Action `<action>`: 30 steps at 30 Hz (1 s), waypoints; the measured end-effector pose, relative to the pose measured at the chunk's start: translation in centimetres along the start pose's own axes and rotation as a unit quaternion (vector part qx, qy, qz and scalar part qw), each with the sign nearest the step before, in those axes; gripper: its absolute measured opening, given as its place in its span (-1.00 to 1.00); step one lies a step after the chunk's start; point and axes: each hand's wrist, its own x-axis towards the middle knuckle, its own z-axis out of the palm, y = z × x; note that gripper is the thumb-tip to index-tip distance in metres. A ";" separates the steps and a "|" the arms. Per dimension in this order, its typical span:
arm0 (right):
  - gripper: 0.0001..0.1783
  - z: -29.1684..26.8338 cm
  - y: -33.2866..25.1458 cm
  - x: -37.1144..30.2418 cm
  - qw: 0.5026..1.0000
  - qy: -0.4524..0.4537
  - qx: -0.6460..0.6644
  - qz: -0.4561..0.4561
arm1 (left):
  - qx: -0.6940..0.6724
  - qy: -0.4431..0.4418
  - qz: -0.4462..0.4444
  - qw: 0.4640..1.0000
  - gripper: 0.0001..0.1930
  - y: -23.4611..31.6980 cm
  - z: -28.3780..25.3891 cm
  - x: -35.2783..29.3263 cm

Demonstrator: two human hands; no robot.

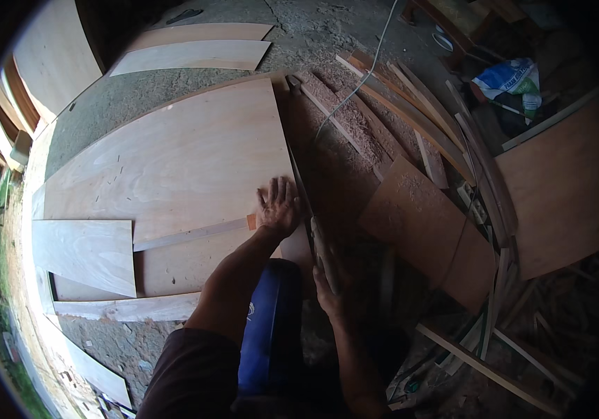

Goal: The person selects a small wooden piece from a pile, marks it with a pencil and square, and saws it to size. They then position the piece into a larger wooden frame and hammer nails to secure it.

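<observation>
L hand [278, 209]: flat, fingers spread, nr R edge of lg. pale rect. plywood panel [195, 153]. R hand [331, 297]: closed on long, narrow grey-brown object [324, 255] beside same edge; type unclear. Caution: panel may shift if L-hand pressure drops.

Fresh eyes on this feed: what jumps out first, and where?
The large pale plywood sheet left of centre, with the person's left hand spread at its right edge. Right of it, pinkish shavings lie among long boards. At upper right, a blue-and-white bag stands out against the dark.
</observation>
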 end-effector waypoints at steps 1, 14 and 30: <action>-0.59 0.1 -0.2 0.2 0.999 -0.023 0.013 0.033 | -0.004 0.001 -0.001 1.000 -0.34 -0.1 0.1 -0.1; -0.56 -1.0 -0.2 0.8 0.998 -0.047 0.015 -0.038 | 0.004 -0.001 0.000 1.000 -0.34 0.3 0.0 -0.2; -0.53 -2.8 -5.0 3.0 0.994 0.011 -0.058 -0.093 | 0.010 0.003 -0.006 1.000 -0.36 -0.7 0.2 -0.5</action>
